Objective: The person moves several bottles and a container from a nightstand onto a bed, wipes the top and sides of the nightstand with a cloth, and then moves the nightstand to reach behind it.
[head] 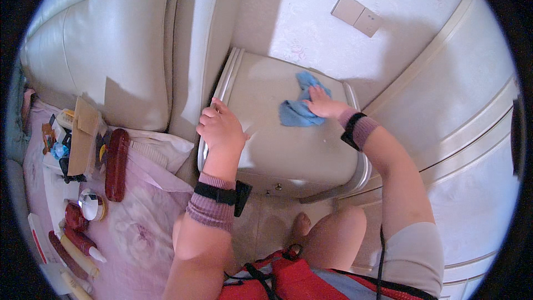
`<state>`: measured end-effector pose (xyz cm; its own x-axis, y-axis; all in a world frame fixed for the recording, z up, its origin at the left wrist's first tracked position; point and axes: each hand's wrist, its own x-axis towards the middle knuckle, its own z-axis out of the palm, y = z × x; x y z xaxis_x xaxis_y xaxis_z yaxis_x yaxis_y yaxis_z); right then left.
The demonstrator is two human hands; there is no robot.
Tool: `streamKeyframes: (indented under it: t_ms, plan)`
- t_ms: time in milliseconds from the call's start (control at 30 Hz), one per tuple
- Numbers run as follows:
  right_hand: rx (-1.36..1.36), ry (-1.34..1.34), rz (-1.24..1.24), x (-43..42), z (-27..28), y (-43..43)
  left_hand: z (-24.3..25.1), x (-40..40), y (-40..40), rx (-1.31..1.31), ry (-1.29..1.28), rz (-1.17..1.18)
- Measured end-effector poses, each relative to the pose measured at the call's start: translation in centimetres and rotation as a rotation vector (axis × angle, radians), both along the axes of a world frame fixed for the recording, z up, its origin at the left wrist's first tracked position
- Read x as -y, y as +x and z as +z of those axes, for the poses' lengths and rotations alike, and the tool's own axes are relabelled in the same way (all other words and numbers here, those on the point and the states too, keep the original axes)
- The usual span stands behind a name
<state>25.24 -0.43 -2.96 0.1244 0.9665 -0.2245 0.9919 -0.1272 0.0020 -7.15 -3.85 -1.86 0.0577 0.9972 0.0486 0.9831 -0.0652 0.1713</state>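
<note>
A cream nightstand (266,150) with silvery trimmed side edges stands against the wall. My right hand (322,103) lies with its fingers spread on a crumpled blue cloth (302,112), pressing it on the nightstand's top towards the right rear. My left hand (220,127) rests on the left edge of the nightstand, its fingers curled over the trim; the underside of its grip is hidden. A small round knob (278,186) shows on the nightstand's front.
Left is a bed with a pink floral sheet (141,233) and padded headboard (120,58). On it lie a dark red case (117,164), a clear box with cardboard (83,146), a round mirror (92,205) and several small items. A wall socket plate (368,21) and cabinet doors (466,133) stand beyond.
</note>
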Motion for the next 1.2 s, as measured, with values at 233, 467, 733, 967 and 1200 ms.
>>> streamKeyframes:
  t_ms: [233,467,733,967,1200]
  plan:
    - [0.146,-0.156,0.047,5.7,-1.3,-3.2,0.2,-0.5,0.6,0.005,-0.082,0.033]
    - [-0.062,0.020,0.322,-1.3,-0.7,-15.3,-0.5,-0.6,0.1,-0.004,-0.045,0.075]
    - [-0.057,-0.033,0.186,-14.1,0.0,-13.8,0.1,-0.3,0.6,-0.005,-0.047,0.046]
    - [0.047,-0.113,0.050,-12.5,0.3,-3.9,0.0,-0.3,-0.6,-0.068,-0.050,0.016]
    - [0.130,-0.126,-0.277,-1.5,-1.1,11.6,1.3,0.0,1.4,0.005,-0.090,-0.056]
